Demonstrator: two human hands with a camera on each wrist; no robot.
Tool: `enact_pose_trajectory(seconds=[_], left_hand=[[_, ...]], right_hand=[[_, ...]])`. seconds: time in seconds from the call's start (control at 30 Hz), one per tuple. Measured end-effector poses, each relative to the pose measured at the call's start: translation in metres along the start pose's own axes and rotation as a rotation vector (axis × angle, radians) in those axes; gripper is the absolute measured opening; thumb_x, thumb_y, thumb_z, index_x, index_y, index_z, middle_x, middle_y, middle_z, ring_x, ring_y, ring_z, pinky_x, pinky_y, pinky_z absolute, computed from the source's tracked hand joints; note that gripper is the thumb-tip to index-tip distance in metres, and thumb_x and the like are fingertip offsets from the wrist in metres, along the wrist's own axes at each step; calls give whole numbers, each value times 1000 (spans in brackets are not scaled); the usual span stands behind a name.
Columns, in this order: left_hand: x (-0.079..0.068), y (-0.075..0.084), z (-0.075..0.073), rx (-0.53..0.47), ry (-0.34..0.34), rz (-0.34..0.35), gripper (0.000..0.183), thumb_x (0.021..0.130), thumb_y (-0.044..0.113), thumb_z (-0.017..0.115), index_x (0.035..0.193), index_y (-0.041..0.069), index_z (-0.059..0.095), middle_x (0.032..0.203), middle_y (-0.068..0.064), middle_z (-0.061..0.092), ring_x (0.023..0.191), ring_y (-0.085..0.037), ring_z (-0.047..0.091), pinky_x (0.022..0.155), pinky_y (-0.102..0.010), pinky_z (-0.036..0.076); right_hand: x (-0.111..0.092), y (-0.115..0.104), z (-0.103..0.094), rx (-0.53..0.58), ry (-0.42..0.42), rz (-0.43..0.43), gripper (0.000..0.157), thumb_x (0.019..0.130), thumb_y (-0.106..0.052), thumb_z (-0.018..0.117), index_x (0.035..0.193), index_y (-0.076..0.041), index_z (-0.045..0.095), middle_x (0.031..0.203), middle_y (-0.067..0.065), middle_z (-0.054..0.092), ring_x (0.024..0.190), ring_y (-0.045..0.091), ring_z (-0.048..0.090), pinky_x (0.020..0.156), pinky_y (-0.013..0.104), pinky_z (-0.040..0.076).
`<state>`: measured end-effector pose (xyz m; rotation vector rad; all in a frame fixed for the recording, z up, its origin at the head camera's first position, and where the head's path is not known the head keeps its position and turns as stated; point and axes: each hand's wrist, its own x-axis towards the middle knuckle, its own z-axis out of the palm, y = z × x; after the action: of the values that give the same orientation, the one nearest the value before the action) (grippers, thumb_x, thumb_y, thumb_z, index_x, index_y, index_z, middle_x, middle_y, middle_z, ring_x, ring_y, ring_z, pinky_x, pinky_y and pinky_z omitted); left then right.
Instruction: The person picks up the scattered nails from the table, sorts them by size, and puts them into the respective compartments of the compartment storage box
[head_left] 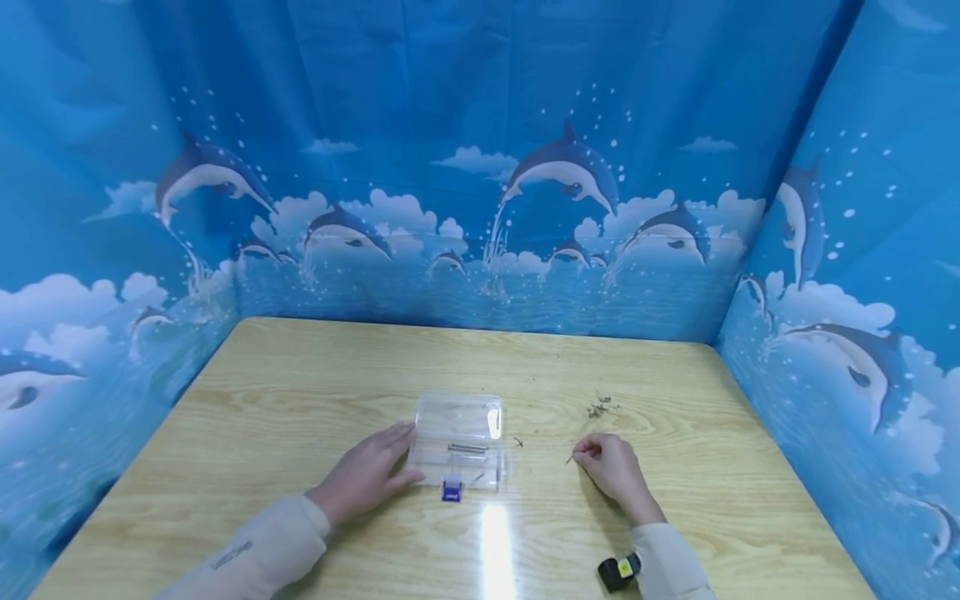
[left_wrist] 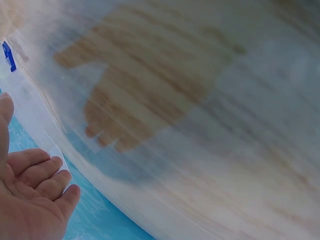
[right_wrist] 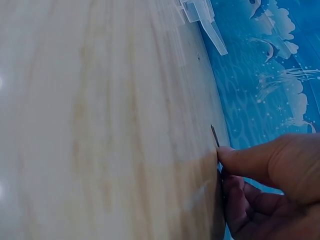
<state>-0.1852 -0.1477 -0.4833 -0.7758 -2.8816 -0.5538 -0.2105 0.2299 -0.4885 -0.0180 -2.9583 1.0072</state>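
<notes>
A clear plastic box (head_left: 456, 417) lies with its lid folded back on the wooden table. Several thin metal rods (head_left: 468, 448) rest inside, and a blue latch (head_left: 451, 492) sticks out at its front. My left hand (head_left: 367, 475) lies against the box's left side, thumb near the front corner and fingers farther back. To the right of the box, my right hand (head_left: 615, 475) pinches a small nail (right_wrist: 214, 134) between thumb and fingertips, its dark pointed end showing, low over the table.
A loose pile of small dark pieces (head_left: 598, 409) lies beyond my right hand. One more small piece (head_left: 519, 442) sits just right of the box. A black device with a yellow mark (head_left: 625, 568) is at the right sleeve. Dolphin-print curtains (head_left: 480, 283) stand around the table.
</notes>
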Motion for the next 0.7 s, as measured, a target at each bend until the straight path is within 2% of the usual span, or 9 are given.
enact_pose_trajectory(seconds=[0.13, 0.3, 0.47, 0.7], left_hand=[[0, 0, 0, -1, -4, -1, 69, 88, 44, 65, 135, -4, 48, 142, -21, 46, 131, -35, 45, 109, -51, 36], [-1, -1, 0, -5, -8, -1, 69, 89, 44, 64, 136, -4, 48, 142, -20, 46, 132, -35, 44, 109, -51, 36], [-1, -1, 0, -5, 6, 6, 69, 89, 43, 65, 135, -5, 48, 142, -20, 46, 131, -35, 45, 109, -51, 36], [-1, -1, 0, 2, 10, 10, 68, 88, 43, 65, 135, -5, 49, 142, -20, 47, 131, -35, 45, 109, -51, 37]], right_hand=[[1, 1, 0, 24, -4, -27, 8, 82, -6, 72, 88, -11, 71, 77, -3, 65, 71, 10, 59, 67, 29, 51], [2, 3, 0, 37, -24, -31, 9, 82, -5, 73, 86, -13, 71, 77, -4, 66, 71, 9, 58, 66, 27, 50], [2, 2, -1, 22, -37, -30, 3, 83, -9, 73, 84, -9, 70, 77, -4, 66, 71, 10, 56, 65, 28, 48], [1, 0, -2, -13, -52, -43, 5, 86, -9, 70, 82, -6, 68, 74, -3, 61, 68, 10, 54, 64, 27, 47]])
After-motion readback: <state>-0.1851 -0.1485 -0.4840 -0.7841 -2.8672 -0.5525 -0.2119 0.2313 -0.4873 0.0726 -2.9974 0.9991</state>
